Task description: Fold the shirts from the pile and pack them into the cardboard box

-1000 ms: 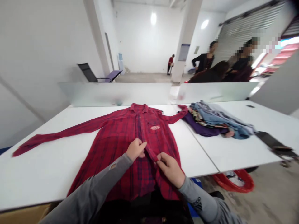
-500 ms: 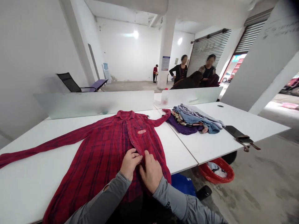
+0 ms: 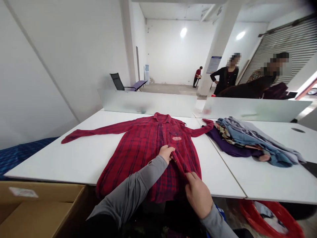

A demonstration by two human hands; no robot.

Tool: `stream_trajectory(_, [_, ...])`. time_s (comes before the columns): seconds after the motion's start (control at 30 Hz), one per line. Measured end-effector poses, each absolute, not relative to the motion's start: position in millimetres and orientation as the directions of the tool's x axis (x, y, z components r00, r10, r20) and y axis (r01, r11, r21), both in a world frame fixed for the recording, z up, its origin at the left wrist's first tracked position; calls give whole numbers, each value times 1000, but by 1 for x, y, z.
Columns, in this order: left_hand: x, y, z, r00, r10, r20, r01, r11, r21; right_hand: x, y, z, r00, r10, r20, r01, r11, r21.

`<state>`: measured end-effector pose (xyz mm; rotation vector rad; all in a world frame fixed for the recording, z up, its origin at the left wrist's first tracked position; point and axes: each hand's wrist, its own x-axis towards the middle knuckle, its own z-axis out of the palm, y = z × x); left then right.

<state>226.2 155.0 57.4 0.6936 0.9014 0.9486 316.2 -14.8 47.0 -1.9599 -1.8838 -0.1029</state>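
Note:
A red plaid shirt lies spread face up on the white table, its collar at the far side and both sleeves stretched outward. Its lower hem hangs over the near edge. My left hand pinches the front button edge around mid-chest, below the pocket with the oval patch. Lower down, my right hand grips the same edge between thumb and fingers, lifting it slightly off the cloth. The strip between the two hands looks taut.
A pile of folded clothes sits on the right of the white table. Frosted dividers run behind. An open cardboard box stands at lower left, a red basket at lower right. Several people are beyond.
The view has swung left, bringing the cardboard box into sight. My hands have moved apart along the shirt's front edge: the left towards the collar, the right towards the hem.

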Motion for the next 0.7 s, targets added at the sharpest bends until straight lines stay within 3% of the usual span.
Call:
stream_trajectory(0.1, [229,161,53,284,896,-342,-376,432,819,330,-36,53,56,935,351,985,7,-175])
stream_trajectory(0.17, [229,158,48,301,890,-342,-372,440,817,333,-49,58,32,934,357,980,41,-196])
stream_trajectory(0.37, [226,150,46,352,885,-303,-349,425,835,317,-57,77,-217,970,105,818,240,-523])
stream_trajectory(0.5, [208,144,59,313,937,-153,-383,272,883,316,-51,90,-302,950,75,741,283,-609])
stream_trajectory(0.6, [185,137,57,262,965,9,-351,87,932,316,-49,92,-401,915,51,724,350,-595])
stream_trajectory(0.7, [165,134,43,254,967,-28,-230,88,969,309,-45,80,-480,876,-41,778,404,-481])
